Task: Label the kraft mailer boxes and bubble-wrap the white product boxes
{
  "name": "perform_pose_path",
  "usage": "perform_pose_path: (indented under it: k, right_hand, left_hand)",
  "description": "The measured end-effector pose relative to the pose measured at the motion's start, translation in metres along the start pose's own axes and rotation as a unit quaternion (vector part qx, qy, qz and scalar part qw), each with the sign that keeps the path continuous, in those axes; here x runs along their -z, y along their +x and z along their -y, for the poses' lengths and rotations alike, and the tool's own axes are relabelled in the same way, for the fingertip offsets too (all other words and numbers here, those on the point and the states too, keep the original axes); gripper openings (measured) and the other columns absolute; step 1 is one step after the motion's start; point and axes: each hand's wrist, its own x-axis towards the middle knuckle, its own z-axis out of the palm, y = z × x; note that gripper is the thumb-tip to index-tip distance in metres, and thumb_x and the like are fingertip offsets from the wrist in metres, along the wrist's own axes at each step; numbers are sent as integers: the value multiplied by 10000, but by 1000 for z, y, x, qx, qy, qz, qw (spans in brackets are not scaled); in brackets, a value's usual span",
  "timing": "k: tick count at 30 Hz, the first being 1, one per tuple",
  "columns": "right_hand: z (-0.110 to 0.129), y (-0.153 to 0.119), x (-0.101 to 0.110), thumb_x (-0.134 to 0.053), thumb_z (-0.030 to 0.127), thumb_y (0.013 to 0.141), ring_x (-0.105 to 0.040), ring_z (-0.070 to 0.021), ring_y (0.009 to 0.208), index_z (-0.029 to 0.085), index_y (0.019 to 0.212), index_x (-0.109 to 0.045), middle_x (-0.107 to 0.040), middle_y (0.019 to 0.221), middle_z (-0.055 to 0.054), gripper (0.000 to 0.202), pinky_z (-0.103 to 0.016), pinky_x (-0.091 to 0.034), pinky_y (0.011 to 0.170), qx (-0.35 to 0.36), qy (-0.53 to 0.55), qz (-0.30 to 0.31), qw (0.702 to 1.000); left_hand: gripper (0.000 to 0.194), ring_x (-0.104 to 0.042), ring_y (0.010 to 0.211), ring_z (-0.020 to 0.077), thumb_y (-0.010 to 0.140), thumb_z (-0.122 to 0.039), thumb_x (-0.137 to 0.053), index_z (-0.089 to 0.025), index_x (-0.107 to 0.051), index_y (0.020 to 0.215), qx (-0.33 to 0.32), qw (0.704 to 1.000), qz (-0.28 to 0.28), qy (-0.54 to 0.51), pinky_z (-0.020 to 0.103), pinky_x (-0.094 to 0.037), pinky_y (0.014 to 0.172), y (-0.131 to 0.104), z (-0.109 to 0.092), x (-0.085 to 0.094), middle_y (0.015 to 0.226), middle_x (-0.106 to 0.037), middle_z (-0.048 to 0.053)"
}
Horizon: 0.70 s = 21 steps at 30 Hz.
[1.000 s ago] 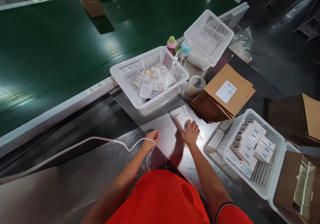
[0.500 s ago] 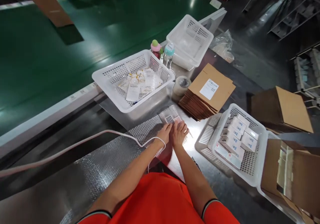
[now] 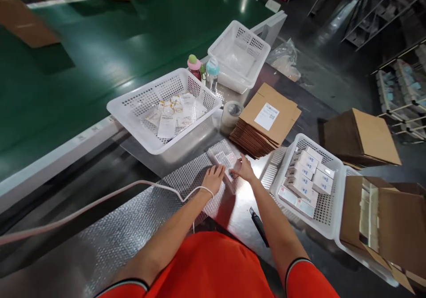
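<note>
The left hand point(image 3: 213, 180) is laid back upward at the near left edge of a small bubble-wrapped package point(image 3: 226, 159), its fingers pointed forward; its thumb is hidden, so whether its grip is closed on anything cannot be told. The right hand point(image 3: 244, 170) is brought in from the other side, thumb and fingers set apart at the package's right edge; whether the edge is pinched by this grip cannot be told either. Both forearms are stretched forward, and the left wrist is crossed by a white cord point(image 3: 140, 182).

The package is placed on the metal desk point(image 3: 244, 211), at the far end of a long bubble-wrap sheet point(image 3: 123, 222). A black knife point(image 3: 258, 228) is left beside the right forearm. Beyond the hands, a roll point(image 3: 231, 117), a stack of flat cartons point(image 3: 266, 116) and a basket of packets point(image 3: 116, 107) are set out; small white boxes point(image 3: 304, 173) are held in another basket point(image 3: 337, 198) to the right. The far side is bordered by a green conveyor belt point(image 3: 100, 53), and shelving point(image 3: 399, 89) is seen across the grey floor point(image 3: 319, 80).
</note>
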Motion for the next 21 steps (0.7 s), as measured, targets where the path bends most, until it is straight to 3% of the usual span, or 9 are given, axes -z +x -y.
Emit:
perform_pose_path:
  k: [4,8,11,16,21]
  right_hand:
    - [6,-1,3,-747,488,716,-555,-295,1089,146,1171,-566,-594,1173,-141,597,-399,-461,903,22,-21,-13,999]
    - [49,-28,-20,-674,359,781,-566,-269,1079,126,1227,-516,-600,1186,-147,527,-371,-481,912,77,-32,-50,995]
    - [80,-49,-35,-576,253,834,-524,-293,1176,101,1303,-482,-519,1366,-206,502,-398,-464,960,65,-63,-83,992]
    - [108,-69,-37,-522,326,897,-459,-348,1264,37,1319,-485,-392,1507,-241,513,-457,-403,1030,59,-88,-69,992]
    - [129,-88,-51,-421,228,945,-406,-330,1319,194,1292,-543,-408,1535,-101,370,-539,-318,1076,114,-87,-47,989]
  left_hand:
    - [703,-430,1324,319,815,-32,-381,-143,-333,1508,9,1000,10,7,499,-353,1080,-19,12,-9,1539,-408,155]
    - [712,-355,1407,305,793,-29,-408,-144,-361,1494,27,1000,10,12,495,-301,1135,-42,26,-18,1524,-440,137]
    - [656,-315,1443,299,809,-47,-404,-137,-422,1459,30,999,13,7,512,-267,1167,-53,33,-22,1510,-463,127]
    - [513,-427,1373,301,832,-101,-439,-110,-567,1329,79,996,-27,-9,506,-286,1171,-70,50,-10,1421,-542,180]
    - [326,-474,1317,338,846,-191,-509,-163,-695,1112,86,996,-37,-15,561,-281,1160,-100,77,6,1352,-600,164]
